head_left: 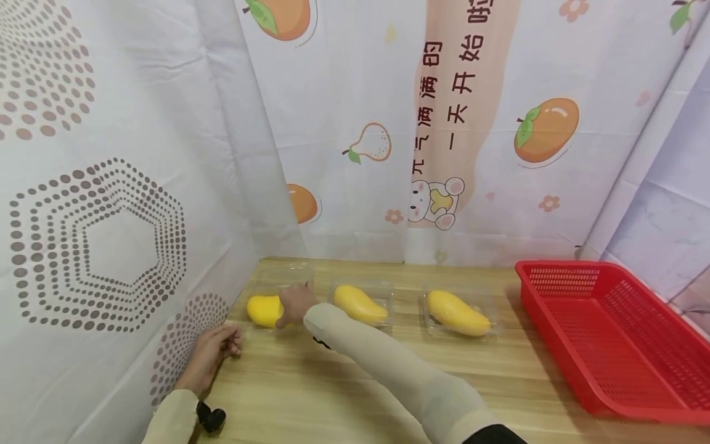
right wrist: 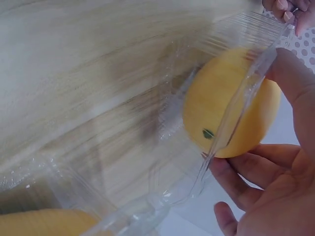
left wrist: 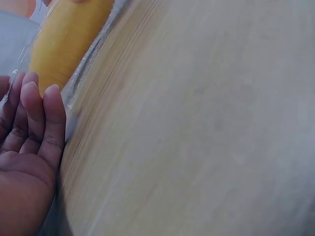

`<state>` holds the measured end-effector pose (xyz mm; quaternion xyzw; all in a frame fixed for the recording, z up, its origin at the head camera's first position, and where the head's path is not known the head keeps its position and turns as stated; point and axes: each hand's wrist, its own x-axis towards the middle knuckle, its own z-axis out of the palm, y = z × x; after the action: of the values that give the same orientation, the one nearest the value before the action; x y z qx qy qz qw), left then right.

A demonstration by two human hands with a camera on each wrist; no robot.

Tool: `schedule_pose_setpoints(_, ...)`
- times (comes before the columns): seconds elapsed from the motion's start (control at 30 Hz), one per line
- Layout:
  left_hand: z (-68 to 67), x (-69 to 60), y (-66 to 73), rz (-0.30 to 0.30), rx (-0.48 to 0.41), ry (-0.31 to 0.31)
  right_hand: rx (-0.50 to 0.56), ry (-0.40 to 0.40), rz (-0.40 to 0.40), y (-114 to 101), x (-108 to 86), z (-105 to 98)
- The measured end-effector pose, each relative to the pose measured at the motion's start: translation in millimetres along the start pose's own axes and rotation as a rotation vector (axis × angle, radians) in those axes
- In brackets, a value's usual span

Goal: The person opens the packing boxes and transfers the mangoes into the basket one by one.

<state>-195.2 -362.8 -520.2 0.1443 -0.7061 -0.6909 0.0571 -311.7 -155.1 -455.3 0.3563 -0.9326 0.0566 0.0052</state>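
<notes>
Starting left with the bare left hand [head_left: 215,348], loosely bent, holding nothing visible, near the fruit's free end. Now onto the smooth yellow oval mango [head_left: 263,311], sitting in a clear, ribbed plastic box [right wrist: 253,25]! Lying to the left of the bare right hand [head_left: 298,302], easily the nearer one, and caught there between curved thumb and fingers, parted only to the fruit's width. Running roughly left to right along its long axis, pointing a rounded end left, hiding the other behind the right hand in the head view.
</notes>
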Motion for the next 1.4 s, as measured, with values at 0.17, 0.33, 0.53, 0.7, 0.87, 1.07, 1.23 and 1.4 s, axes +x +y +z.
schedule_pose_setpoints(0.17,2.6,1.1,1.7,0.017,0.001,0.006,-0.005,0.043,-0.002,1,-3.8,-11)
schedule_pose_setpoints(0.33,2.6,1.5,1.3,0.019,0.008,0.004,-0.005,0.063,-0.004,3,-7.1,-19)
schedule_pose_setpoints(0.53,1.3,1.0,-0.2,0.030,0.002,0.011,-0.022,0.086,-0.004,8,-9.9,-26)
schedule_pose_setpoints(0.7,1.7,2.0,-1.3,0.024,-0.005,0.019,-0.038,0.104,-0.010,12,-14.2,-32)
schedule_pose_setpoints(0.87,1.1,2.2,-1.3,0.000,-0.016,0.031,-0.050,0.112,-0.025,16,-19.0,-37)
schedule_pose_setpoints(1.07,0.2,2.2,1.1,0.018,-0.030,0.042,-0.047,0.122,-0.053,23,-23.7,-45)
schedule_pose_setpoints(1.23,1.4,5.1,3.2,-0.015,0.002,0.036,-0.008,0.099,-0.071,31,-29.1,-49)
schedule_pose_setpoints(1.4,1.0,8.0,4.8,-0.053,0.021,0.034,0.027,0.089,-0.083,39,-33.6,-51)
